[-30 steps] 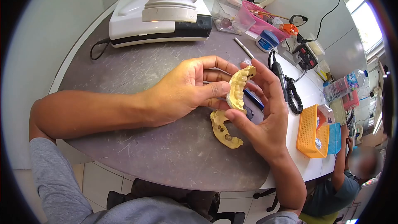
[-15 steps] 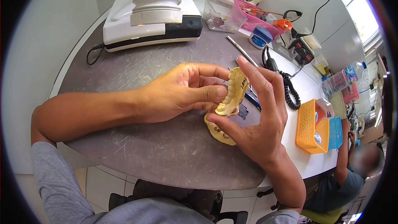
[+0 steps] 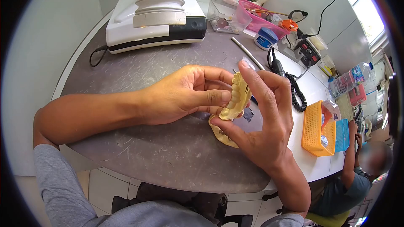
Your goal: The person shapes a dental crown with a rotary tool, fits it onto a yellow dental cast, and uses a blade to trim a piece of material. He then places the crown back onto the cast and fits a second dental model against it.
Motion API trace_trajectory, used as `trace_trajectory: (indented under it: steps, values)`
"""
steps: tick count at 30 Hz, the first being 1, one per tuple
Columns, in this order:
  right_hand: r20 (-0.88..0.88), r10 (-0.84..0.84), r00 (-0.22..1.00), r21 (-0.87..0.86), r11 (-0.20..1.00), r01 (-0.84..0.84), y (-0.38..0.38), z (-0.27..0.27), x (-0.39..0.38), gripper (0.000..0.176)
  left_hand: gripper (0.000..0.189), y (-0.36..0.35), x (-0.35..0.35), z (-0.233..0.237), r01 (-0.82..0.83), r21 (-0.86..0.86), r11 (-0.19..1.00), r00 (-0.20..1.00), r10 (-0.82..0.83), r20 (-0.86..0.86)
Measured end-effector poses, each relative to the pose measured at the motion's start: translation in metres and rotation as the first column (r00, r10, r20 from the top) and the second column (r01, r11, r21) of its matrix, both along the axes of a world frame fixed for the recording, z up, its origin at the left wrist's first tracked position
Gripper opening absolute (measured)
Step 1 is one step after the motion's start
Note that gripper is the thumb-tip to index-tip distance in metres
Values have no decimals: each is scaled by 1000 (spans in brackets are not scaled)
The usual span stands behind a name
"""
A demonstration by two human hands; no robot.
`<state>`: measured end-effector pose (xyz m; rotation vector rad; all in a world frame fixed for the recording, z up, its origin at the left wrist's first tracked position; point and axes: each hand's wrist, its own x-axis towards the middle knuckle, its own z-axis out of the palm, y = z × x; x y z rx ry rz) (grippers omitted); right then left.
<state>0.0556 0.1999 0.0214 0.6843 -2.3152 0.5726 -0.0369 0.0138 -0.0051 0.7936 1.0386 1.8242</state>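
A pale yellow dental cast point(image 3: 237, 97) with a row of teeth is held up between my two hands above the bench. My left hand point(image 3: 189, 94) pinches its toothed side with thumb and fingers. On the other side, my right hand point(image 3: 267, 120) grips it, thumb at the lower end and index finger near the top. Dark writing on its base is mostly covered by my right fingers. Beneath, a second yellow cast point(image 3: 221, 134) lies on the grey bench top point(image 3: 168, 159), partly hidden by my right thumb.
A white machine point(image 3: 126, 17) with a ribbed hose point(image 3: 160, 0) stands at the back. Behind my right hand are a metal tool point(image 3: 248, 54), a blue-lidded jar point(image 3: 266, 38), a pink basket point(image 3: 269, 25) and a coiled-cord handpiece point(image 3: 277, 65). An orange basket point(image 3: 311, 130) and a seated person point(image 3: 341, 193) are at right.
The cast has turned slightly in my fingers, so the writing on its base shows less. Both hands keep their hold, and the view has shifted a little.
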Motion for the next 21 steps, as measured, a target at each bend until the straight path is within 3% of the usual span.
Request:
trace_trajectory:
  steps: [9, 21]
  values:
    - [-35, -14, 999, -41, 999, 12, -1, -1, 0, 92, 36, 0, 0, 0, 2, -7, 1000, 999, -2, 34]
    - [-25, -54, 998, 26, 998, 54, 0, 0, 2, 92, 37, -1, -1, -2, 10, -41, 999, 998, -12, -54]
